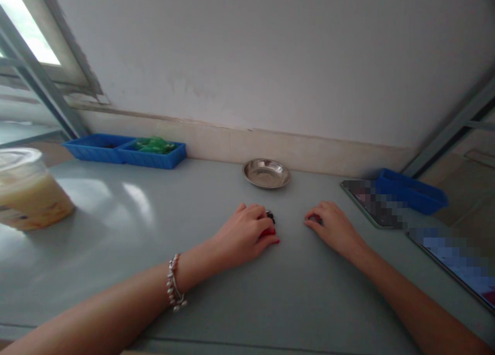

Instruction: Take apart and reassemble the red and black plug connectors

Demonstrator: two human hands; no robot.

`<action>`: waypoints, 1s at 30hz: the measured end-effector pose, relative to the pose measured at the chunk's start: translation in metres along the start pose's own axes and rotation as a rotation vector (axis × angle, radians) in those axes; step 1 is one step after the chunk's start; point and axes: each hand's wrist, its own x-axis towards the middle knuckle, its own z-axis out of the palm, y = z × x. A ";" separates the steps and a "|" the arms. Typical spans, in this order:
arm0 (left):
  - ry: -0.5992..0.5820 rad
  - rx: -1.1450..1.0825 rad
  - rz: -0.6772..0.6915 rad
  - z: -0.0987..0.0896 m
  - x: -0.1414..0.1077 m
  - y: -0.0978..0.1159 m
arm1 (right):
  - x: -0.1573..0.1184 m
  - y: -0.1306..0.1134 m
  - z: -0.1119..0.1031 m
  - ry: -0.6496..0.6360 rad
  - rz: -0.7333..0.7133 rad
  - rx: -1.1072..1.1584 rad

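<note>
My left hand, with a beaded bracelet on its wrist, is low over the grey table. Its fingers are closed round a small red and black object, mostly covered by them; the kind cannot be made out. To the right, my right hand pinches a small dark object with some red between thumb and fingers. A gap of bare tabletop separates the two hands. Just beyond them, a shallow round metal dish stands near the wall.
A blue two-part tray holding a green plastic bag sits at the back left. A lidded plastic tub stands at the left. On the right are a phone, a larger screen and another blue tray.
</note>
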 end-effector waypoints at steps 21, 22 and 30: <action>-0.033 0.263 0.114 -0.001 -0.002 0.015 | -0.004 -0.032 -0.020 -0.052 0.034 0.639; -0.013 0.260 0.106 -0.001 -0.002 0.016 | -0.005 -0.034 -0.020 -0.084 0.032 0.707; 0.092 0.223 0.069 0.000 -0.003 0.017 | -0.008 -0.045 -0.019 -0.161 0.094 1.009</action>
